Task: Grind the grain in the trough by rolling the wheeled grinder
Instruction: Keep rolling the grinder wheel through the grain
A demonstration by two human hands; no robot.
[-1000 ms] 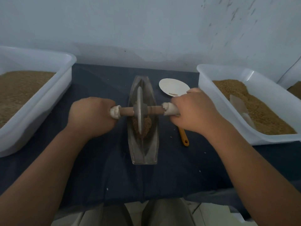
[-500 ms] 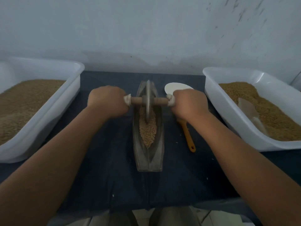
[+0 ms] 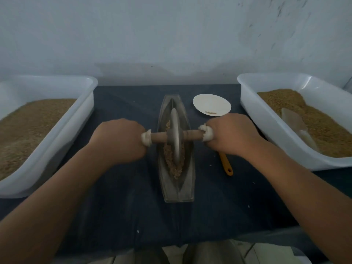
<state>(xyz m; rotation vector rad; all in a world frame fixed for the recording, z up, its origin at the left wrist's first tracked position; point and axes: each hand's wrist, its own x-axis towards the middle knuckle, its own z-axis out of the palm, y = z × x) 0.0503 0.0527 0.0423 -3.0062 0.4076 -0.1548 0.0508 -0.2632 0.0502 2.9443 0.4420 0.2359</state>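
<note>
Grain [image 3: 171, 162] is seen in the trough [image 3: 187, 187], heaped along its middle and toward its near end. The grinder [image 3: 175, 130] is stood upright near the middle of the trough, with its wheel down in the grain. A wooden rod [image 3: 192, 134] is passed through the wheel, and its two ends stick out past the sides of the trough. The end left of the trough is gripped by the left hand [image 3: 119, 141], with the fingers curled tight round it. The end right of the trough is gripped the same way by the right hand [image 3: 231, 136]. White wrap [image 3: 146, 138] is seen on the rod beside each fist. The trough is laid on a dark cloth [image 3: 123, 197]. A white plate [image 3: 211, 104] is set just right of the trough's far end, with a few grains on it. An orange handle [image 3: 225, 163] is seen right of the trough, partly hidden under the right hand. A left bin [image 3: 57, 134] full of grain is placed well left of the trough, and a right bin [image 3: 266, 134] well right of it.
</note>
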